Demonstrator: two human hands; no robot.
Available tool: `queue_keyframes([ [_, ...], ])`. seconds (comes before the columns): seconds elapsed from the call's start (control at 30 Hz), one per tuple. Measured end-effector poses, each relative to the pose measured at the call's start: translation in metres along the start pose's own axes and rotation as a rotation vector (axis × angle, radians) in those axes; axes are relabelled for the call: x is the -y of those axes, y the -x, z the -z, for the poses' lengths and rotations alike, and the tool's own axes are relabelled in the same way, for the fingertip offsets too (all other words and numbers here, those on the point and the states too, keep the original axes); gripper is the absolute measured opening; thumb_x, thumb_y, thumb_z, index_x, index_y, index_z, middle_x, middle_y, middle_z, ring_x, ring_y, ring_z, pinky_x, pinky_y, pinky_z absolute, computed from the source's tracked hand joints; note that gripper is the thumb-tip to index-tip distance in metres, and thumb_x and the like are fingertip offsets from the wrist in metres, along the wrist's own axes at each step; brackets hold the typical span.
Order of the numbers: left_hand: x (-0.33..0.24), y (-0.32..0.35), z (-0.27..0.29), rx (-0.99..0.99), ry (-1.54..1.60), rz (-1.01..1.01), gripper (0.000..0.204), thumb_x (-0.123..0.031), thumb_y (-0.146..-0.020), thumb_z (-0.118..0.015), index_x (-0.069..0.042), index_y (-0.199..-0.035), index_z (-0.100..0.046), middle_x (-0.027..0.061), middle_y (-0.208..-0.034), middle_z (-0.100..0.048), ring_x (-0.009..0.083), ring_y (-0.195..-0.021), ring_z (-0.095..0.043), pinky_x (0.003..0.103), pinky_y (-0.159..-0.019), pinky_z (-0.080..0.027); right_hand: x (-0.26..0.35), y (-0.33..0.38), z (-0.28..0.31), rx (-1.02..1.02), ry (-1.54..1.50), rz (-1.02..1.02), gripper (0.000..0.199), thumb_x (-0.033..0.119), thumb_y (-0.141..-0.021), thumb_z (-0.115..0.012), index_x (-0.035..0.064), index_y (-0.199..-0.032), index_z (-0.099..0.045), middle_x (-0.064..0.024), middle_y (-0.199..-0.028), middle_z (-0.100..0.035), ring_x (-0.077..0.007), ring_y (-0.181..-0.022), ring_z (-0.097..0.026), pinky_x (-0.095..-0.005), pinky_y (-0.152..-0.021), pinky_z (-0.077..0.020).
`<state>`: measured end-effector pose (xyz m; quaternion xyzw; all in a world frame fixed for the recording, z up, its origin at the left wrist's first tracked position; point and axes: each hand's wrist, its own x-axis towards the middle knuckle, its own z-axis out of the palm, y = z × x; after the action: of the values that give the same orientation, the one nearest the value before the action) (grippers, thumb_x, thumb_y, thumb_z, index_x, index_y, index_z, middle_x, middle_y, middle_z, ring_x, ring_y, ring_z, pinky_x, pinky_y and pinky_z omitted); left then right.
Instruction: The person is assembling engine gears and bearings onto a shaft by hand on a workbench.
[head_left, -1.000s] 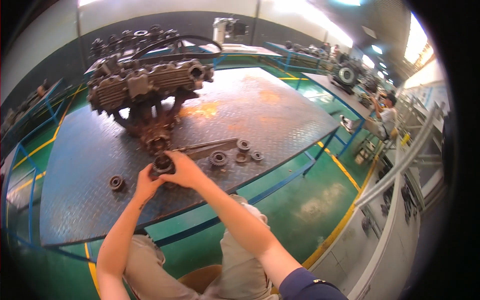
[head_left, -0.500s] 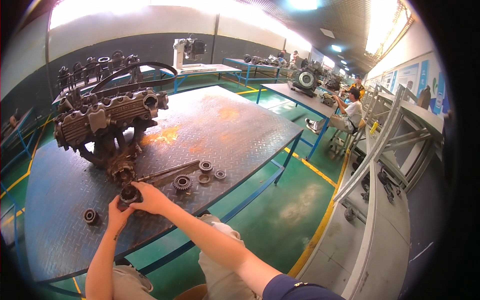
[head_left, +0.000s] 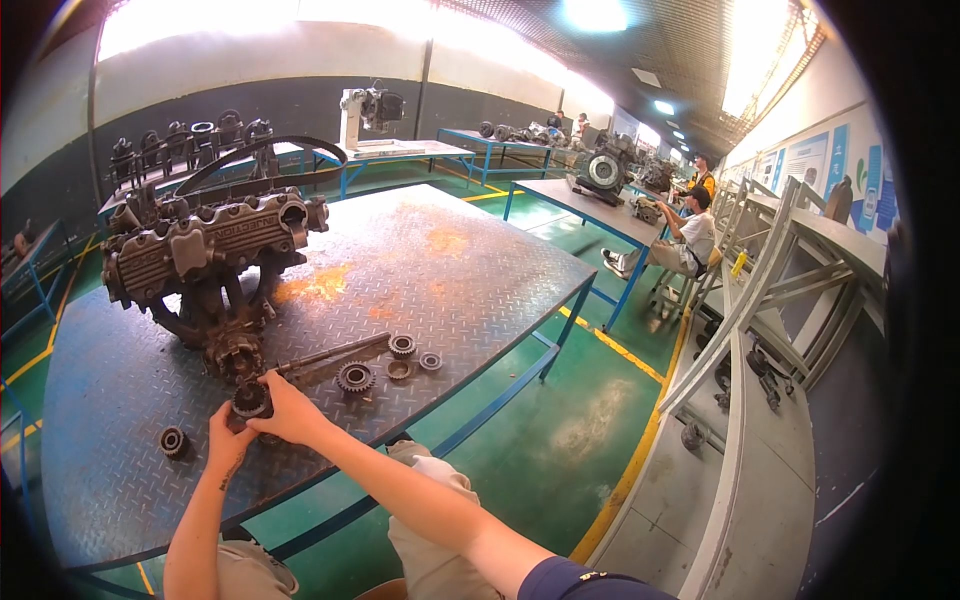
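A dark toothed gear (head_left: 250, 401) is gripped between my two hands near the table's front edge. My left hand (head_left: 229, 440) closes on its near left side, and my right hand (head_left: 290, 409) wraps its right side with the fingertips at its far edge. Just beyond the gear stands a dark metal housing (head_left: 234, 353), below the engine's cylinder head; whether the gear touches it I cannot tell. A long shaft (head_left: 335, 349) lies to the right of my hands. Beside it are a large gear (head_left: 355, 377), a smaller gear (head_left: 402, 345) and two rings, one of them a ring (head_left: 430, 361).
A ribbed gear (head_left: 174, 441) rests left of my hands. The engine cylinder head (head_left: 200, 245), with a loose black belt above it, fills the table's far left. The metal table (head_left: 480, 260) has blue legs. Grey metal racks (head_left: 760, 290) stand right; a seated person (head_left: 695, 235) works behind.
My view has shifted slightly, so the table and engine sit a little further left in it. Both hands keep hold of the gear in nearly the same place.
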<state>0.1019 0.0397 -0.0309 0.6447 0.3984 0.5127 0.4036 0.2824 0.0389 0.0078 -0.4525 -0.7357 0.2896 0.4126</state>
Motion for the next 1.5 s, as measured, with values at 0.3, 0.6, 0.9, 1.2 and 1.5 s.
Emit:
queue_keyframes([
  [0.3,-0.005,0.003,-0.001,-0.057,-0.125,-0.030,0.037,-0.002,-0.077,-0.073,0.003,-0.111,-0.058,0.0068,-0.102,-0.065,0.0119,-0.089,-0.061,0.026,-0.076,-0.051,-0.019,-0.007,-0.009,0.041,-0.013,0.153,0.094,0.024,-0.070,-0.079,-0.0021,-0.145,-0.028,-0.0262,-0.142,-0.041,-0.0363,-0.133,-0.041,-0.0372,-0.111,-0.0321],
  [0.6,-0.015,0.005,-0.003,-0.008,-0.046,0.009,0.035,-0.001,-0.079,-0.073,0.003,-0.111,-0.059,0.0082,-0.103,-0.065,0.0135,-0.089,-0.063,0.025,-0.076,-0.052,-0.025,-0.015,-0.004,0.134,-0.102,0.153,0.085,0.020,-0.070,-0.078,-0.0045,-0.141,-0.038,-0.0264,-0.140,-0.045,-0.0356,-0.131,-0.044,-0.0364,-0.111,-0.0326],
  [0.9,-0.013,0.001,-0.004,-0.013,-0.069,0.007,0.036,0.000,-0.079,-0.072,0.003,-0.112,-0.058,0.0090,-0.103,-0.065,0.0159,-0.093,-0.064,0.028,-0.081,-0.053,-0.026,-0.015,-0.005,0.075,-0.059,0.137,0.082,0.022,-0.069,-0.078,-0.0034,-0.138,-0.042,-0.0271,-0.139,-0.045,-0.0399,-0.129,-0.044,-0.0385,-0.110,-0.0342],
  [1.2,-0.004,0.002,-0.003,-0.013,-0.010,0.016,0.037,0.002,-0.077,-0.071,0.003,-0.112,-0.058,0.0080,-0.104,-0.064,0.0148,-0.093,-0.063,0.027,-0.080,-0.053,-0.018,-0.007,-0.008,0.012,0.001,0.124,0.081,0.023,-0.070,-0.078,-0.0034,-0.137,-0.042,-0.0269,-0.136,-0.047,-0.0401,-0.126,-0.046,-0.0388,-0.108,-0.0365],
  [1.5,-0.005,0.002,-0.002,-0.008,-0.041,0.017,0.037,0.002,-0.075,-0.071,0.002,-0.110,-0.059,0.0082,-0.103,-0.065,0.0144,-0.094,-0.062,0.027,-0.079,-0.052,-0.007,0.000,-0.011,-0.036,0.035,0.047,0.078,0.023,-0.069,-0.079,-0.0036,-0.133,-0.045,-0.0246,-0.133,-0.050,-0.0388,-0.123,-0.049,-0.0392,-0.105,-0.0391],
])
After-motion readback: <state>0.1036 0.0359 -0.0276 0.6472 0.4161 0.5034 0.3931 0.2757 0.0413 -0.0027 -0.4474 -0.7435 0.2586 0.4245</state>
